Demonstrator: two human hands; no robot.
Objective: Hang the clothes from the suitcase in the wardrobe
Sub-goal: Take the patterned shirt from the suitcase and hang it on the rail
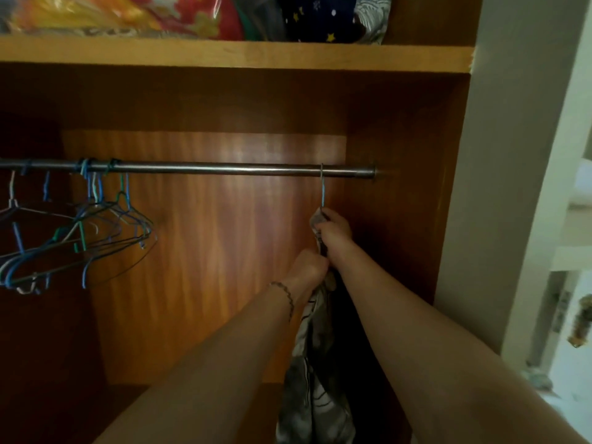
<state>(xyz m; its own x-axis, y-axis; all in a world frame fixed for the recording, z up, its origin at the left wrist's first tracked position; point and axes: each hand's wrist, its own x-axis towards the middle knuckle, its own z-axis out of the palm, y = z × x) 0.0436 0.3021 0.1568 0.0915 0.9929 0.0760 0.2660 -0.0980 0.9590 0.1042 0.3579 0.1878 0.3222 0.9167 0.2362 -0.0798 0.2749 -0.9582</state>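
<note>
Step in hand: hanging one garment; its hanger hook (322, 187) is already over the rail (205, 168), near the rail's right end.
Garment: grey patterned cloth (315, 373), draped straight down from the hanger inside the wardrobe, between the two forearms. Something darker hangs just behind it; I cannot tell whether that is a second piece or shadow.
Right hand: right hand (334, 230) is just under the hook, fingers curled round the neck of the hanger and a fold of the cloth.
Left hand: left hand (309, 267) sits lower, touching the right wrist, fingers pinched on the cloth at what looks like the shoulder or collar. A thin bracelet (285, 294) is on that wrist.
Spare hangers: a bunch of bare wire hangers (80, 232) at the left of the rail, well apart from the garment.
Shelf above: shelf (224, 56) carries bagged, brightly printed textiles (144, 14).
Suitcase: not in view.
Progress (judgement): this piece is nearly done; how many remain in the suitcase cannot be told.
Next move calls for (judgement): settle the cloth evenly on the hanger shoulders, then let go with both hands gently so the hook stays seated on the rail.
Risk (judgement): thin wire hanger, slippery-looking cloth; an uneven tug could slide the garment off one side.
</note>
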